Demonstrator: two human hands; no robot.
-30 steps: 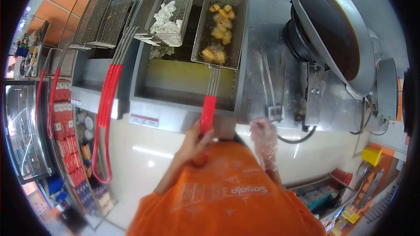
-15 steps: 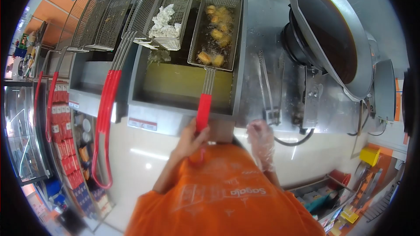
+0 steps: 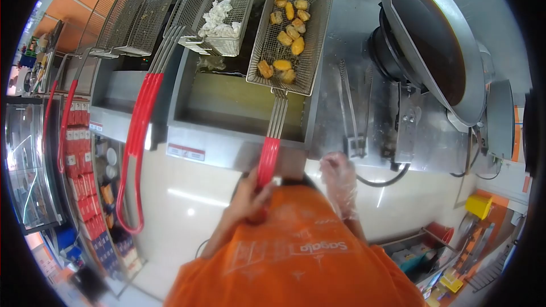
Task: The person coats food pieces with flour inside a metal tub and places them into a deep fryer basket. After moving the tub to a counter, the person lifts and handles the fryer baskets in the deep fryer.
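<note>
My left hand (image 3: 248, 198) is wrapped round the red handle (image 3: 268, 158) of a wire fryer basket (image 3: 314, 59). Several golden-brown fried pieces (image 3: 292, 32) lie spread over the mesh bottom. The basket is raised over the oil (image 3: 227, 99) of a steel fryer vat. My right hand (image 3: 338, 175), in a clear plastic glove, hangs in front of the counter edge with its fingers curled in, and nothing shows in it. Just beyond it, metal tongs (image 3: 347, 112) lie on the steel counter (image 3: 341, 40).
Left of the held basket, another wire basket (image 3: 250, 0) contains a crumpled white clump (image 3: 219, 20); its red handle (image 3: 142, 116) juts over the front. Further left are more baskets (image 3: 128, 17). A big pan (image 3: 476, 96) of dark oil stands on a burner at right.
My left hand has lifted the fryer basket out of the bubbling oil, so the fried pieces now show clearly. My right hand has barely moved.
</note>
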